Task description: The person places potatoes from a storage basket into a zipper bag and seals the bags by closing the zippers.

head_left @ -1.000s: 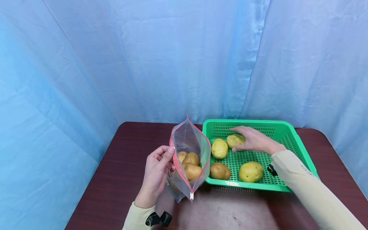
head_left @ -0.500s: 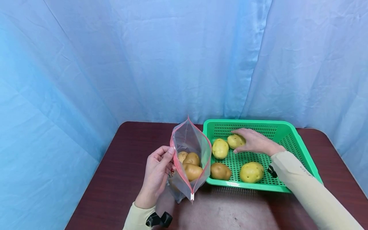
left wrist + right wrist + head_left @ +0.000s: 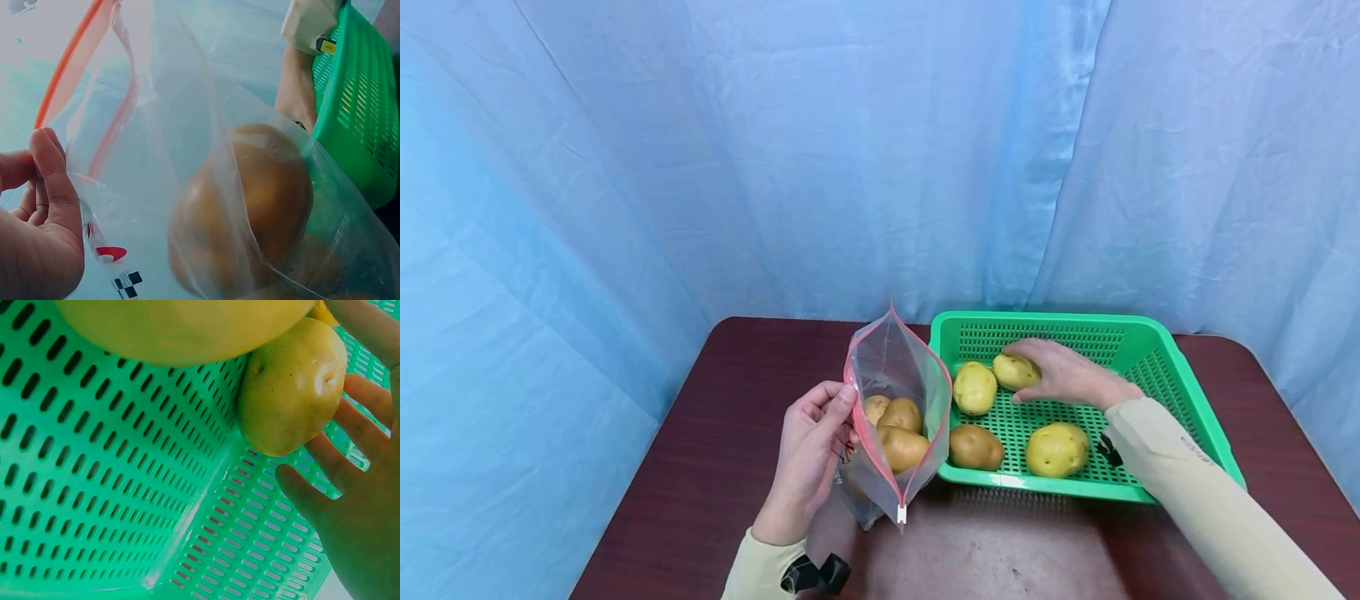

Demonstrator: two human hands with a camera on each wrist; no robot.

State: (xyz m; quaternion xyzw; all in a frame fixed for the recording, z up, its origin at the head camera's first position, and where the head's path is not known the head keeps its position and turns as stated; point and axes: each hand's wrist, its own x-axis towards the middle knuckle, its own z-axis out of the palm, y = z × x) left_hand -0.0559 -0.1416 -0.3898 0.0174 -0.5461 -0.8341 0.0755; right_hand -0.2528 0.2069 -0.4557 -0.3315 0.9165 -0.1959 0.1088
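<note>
My left hand (image 3: 808,450) pinches the pink rim of a clear zipper bag (image 3: 936,433) between thumb and fingers. The bag gapes upright, with several brown potatoes (image 3: 901,447) inside; one large potato (image 3: 244,206) shows through the plastic in the left wrist view. Over the green basket (image 3: 1157,358), my right hand (image 3: 1071,373) curls its fingers over the far side of a yellow potato (image 3: 1015,372) at the back. Its thumb lies along the near side; whether the thumb presses the skin is unclear. In the right wrist view, fingers (image 3: 359,419) reach behind a yellow potato (image 3: 294,387).
Other potatoes in the basket are a yellow one (image 3: 974,388) at the left, a brown one (image 3: 976,447) at the front left and a yellow one (image 3: 1057,450) at the front. The dark red table (image 3: 700,467) backs onto a blue curtain (image 3: 850,167).
The right hand's fingers have come down and curled further over the back potato, which has tilted slightly. The left hand and the bag have stayed almost still.
</note>
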